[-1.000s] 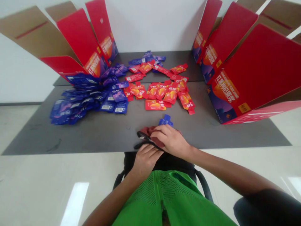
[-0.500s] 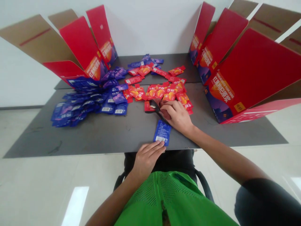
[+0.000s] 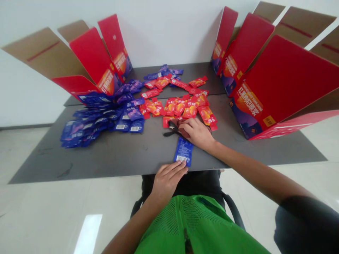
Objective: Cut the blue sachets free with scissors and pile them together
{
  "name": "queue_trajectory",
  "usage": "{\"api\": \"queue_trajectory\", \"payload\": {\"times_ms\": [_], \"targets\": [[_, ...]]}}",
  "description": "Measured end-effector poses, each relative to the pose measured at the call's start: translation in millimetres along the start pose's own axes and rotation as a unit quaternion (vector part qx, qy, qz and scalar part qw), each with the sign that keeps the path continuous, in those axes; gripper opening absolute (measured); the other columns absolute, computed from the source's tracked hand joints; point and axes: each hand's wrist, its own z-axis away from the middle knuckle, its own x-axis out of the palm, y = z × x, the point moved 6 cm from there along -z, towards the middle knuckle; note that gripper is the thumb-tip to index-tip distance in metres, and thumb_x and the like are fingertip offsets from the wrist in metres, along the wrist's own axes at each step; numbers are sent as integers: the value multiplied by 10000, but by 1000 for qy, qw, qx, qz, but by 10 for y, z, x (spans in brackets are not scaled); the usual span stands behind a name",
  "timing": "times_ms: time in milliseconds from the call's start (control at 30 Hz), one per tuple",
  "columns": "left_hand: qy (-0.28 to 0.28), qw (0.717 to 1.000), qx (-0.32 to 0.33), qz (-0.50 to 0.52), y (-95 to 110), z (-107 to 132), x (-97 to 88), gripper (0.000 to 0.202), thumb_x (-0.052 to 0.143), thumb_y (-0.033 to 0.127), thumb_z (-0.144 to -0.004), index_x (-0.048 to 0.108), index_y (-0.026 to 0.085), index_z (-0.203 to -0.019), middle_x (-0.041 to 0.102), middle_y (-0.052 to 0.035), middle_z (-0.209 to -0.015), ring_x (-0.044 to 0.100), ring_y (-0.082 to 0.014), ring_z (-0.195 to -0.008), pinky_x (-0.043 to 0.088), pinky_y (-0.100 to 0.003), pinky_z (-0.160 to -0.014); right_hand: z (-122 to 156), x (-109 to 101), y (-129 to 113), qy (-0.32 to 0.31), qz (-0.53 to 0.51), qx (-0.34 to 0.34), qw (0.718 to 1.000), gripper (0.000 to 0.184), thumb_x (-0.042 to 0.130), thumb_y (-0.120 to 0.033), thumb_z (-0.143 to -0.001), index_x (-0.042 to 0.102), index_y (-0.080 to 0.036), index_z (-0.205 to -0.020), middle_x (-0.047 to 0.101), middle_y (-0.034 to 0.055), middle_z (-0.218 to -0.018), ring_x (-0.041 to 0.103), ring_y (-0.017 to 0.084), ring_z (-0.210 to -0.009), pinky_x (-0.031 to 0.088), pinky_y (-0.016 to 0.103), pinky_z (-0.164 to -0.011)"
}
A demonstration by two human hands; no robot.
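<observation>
A blue sachet (image 3: pixel 183 150) lies flat, barcode side up, near the table's front edge. Resting on its lower edge are the straight, flat fingers of my left hand (image 3: pixel 169 176). Just beyond the sachet, my right hand (image 3: pixel 197 132) is closed around what looks like a pair of dark sunglasses (image 3: pixel 173 129), whose thin black arms stick out to the left. Part of the glasses is hidden under my fingers. Red sachets (image 3: pixel 182 106) lie spread right behind that hand, one of them partly covered by the glasses.
A heap of blue sachets (image 3: pixel 97 118) covers the table's left side, and more blue sachets (image 3: pixel 164 70) lie at the back. Open red cartons stand on the left (image 3: pixel 90 53) and on the right (image 3: pixel 280 84), flaps up. The grey table (image 3: pixel 127 151) meets a white wall.
The sunglasses have turned slightly under my right hand, and their arms show further apart. My left hand stays at the sachet's lower edge. The whole view has shifted a little.
</observation>
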Motion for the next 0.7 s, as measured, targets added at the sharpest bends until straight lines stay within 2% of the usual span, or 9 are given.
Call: {"api": "queue_trajectory", "payload": {"times_ms": [67, 133, 233, 300, 400, 500, 600, 700], "targets": [[-4, 1000, 1, 1, -1, -17, -22, 263, 532, 192, -1065, 692, 219, -1272, 732, -37, -1313, 676, -187, -1235, 527, -369, -986, -34, -120, 93, 29, 19, 3, 999, 167, 519, -264, -1056, 658, -221, -1139, 662, 98, -1175, 606, 244, -1041, 521, 397, -881], [-25, 1000, 2, 6, 8, -59, -46, 291, 553, 219, -1059, 650, 204, -1333, 727, -57, -1320, 659, -197, -1252, 521, -375, -1009, 32, -319, 117, 91, 8, 24, 996, 156, 557, -270, -1041, 644, -227, -1163, 649, 102, -1195, 605, 251, -1084, 518, 410, -917], [-62, 998, 3, 8, 41, -143, -61, 383, 611, 281, -1032, 593, 180, -1401, 730, -90, -1291, 651, -214, -1237, 524, -374, -1023, 296, -599, 129, 173, -19, 85, 981, 188, 652, -317, -991, 632, -248, -1165, 634, 105, -1171, 606, 276, -1111, 525, 434, -936], [-69, 997, -3, -17, 59, -189, -42, 431, 667, 332, -996, 598, 190, -1397, 716, -100, -1299, 647, -232, -1236, 528, -380, -1032, 506, -693, 162, 187, -29, 122, 974, 210, 676, -353, -973, 629, -254, -1153, 639, 104, -1120, 614, 287, -1071, 535, 443, -899], [-64, 994, -6, -94, 68, -210, 41, 526, 721, 395, -948, 594, 188, -1414, 624, -125, -1443, 563, -300, -1363, 509, -424, -1083, 794, -744, 265, 198, -29, 168, 965, 246, 676, -418, -962, 628, -253, -1139, 638, 100, -1075, 622, 288, -1015, 537, 437, -848], [-58, 986, -1, -154, 70, -192, 109, 513, 677, 340, -982, 565, 173, -1453, 549, -117, -1538, 498, -307, -1433, 492, -416, -1107, 993, -719, 383, 196, -34, 203, 959, 283, 648, -493, -960, 629, -256, -1112, 642, 94, -1052, 626, 291, -990, 532, 434, -822], [-38, 987, 3, -153, 90, -188, 57, 405, 612, 300, -1022, 602, 196, -1414, 632, -86, -1453, 598, -252, -1325, 519, -374, -1059, 1088, -680, 473, 189, -44, 229, 954, 340, 616, -572, -954, 636, -253, -1071, 652, 91, -1023, 625, 293, -964, 522, 430, -800], [-18, 992, 17, -126, 136, -205, -82, 289, 565, 286, -1049, 667, 204, -1307, 724, -52, -1308, 687, -205, -1152, 557, -344, -976, 1116, -652, 547, 190, -62, 250, 947, 413, 608, -641, -932, 645, -246, -1048, 657, 90, -1005, 626, 293, -942, 513, 430, -789]]}}
